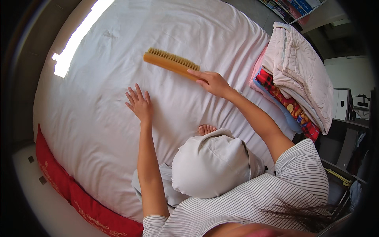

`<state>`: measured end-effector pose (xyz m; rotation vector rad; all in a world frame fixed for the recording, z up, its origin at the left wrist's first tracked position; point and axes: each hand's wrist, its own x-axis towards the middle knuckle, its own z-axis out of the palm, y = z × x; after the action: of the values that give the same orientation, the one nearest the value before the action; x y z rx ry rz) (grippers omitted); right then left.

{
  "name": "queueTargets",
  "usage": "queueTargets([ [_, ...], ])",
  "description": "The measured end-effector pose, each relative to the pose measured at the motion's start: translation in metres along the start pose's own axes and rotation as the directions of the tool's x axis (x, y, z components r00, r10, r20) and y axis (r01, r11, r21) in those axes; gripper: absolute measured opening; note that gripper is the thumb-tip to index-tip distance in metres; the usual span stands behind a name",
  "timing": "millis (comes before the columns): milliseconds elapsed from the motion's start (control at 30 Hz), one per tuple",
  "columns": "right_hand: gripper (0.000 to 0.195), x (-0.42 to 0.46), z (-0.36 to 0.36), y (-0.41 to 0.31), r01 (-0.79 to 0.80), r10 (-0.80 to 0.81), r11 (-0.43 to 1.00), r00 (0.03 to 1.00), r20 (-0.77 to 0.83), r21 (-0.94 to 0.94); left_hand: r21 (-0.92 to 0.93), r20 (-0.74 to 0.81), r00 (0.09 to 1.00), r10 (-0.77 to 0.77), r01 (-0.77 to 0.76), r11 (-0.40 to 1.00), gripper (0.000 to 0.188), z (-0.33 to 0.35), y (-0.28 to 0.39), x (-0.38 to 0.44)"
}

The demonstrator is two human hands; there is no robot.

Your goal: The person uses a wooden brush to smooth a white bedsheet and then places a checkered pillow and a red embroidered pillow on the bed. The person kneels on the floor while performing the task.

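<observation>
My right hand (213, 83) grips the handle end of a wooden bed brush (170, 65), its index finger laid along the wood. The brush points to the upper left, its pale bristles facing away from me, over a wrinkled white bed sheet (118, 59). Whether the brush touches the sheet I cannot tell. To the left and nearer to me, my left hand (140, 103) is spread palm down at the sheet, with nothing in it. Between my arms are my bent knee in light trousers (210, 166) and the toes of one bare foot (206, 129) on the sheet.
Folded quilts and blankets (299, 74) are stacked at the bed's right side. A long red cushion (86, 207) with gold embroidery lies along the lower left edge. Bright light falls on the upper left edge. Shelves (284, 10) stand beyond the bed at the upper right.
</observation>
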<state>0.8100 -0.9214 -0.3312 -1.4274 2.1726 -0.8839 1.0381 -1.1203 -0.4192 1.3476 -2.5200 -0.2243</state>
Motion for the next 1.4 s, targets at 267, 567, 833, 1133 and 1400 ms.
queueTargets([
  [267,0.051,0.042,-0.069,0.163,-0.531,0.315,0.841,0.639,-0.702,-0.106,-0.071,0.080,0.993,0.085,-0.079,0.994,0.053,-0.008,-0.009,-0.017],
  [567,0.053,0.071,-0.010,-0.012,-0.138,0.217,0.959,0.920,-0.327,0.248,-0.089,-0.046,0.999,-0.010,0.006,0.996,0.054,-0.037,-0.051,-0.025],
  [833,0.049,0.081,0.148,-0.213,0.208,-0.462,0.879,0.598,0.655,0.430,0.230,-0.049,0.873,-0.486,0.483,0.845,0.059,-0.074,-0.148,-0.076],
  [1133,0.050,0.100,0.296,-0.327,0.500,-0.447,0.849,0.503,0.740,0.173,0.220,-0.151,0.781,-0.606,0.624,0.750,0.065,-0.040,-0.167,-0.118],
  [1400,0.046,0.284,0.213,-0.109,-0.050,0.048,0.998,0.996,0.078,0.035,0.086,-0.067,0.768,-0.636,0.640,0.764,0.060,-0.051,-0.150,-0.105],
])
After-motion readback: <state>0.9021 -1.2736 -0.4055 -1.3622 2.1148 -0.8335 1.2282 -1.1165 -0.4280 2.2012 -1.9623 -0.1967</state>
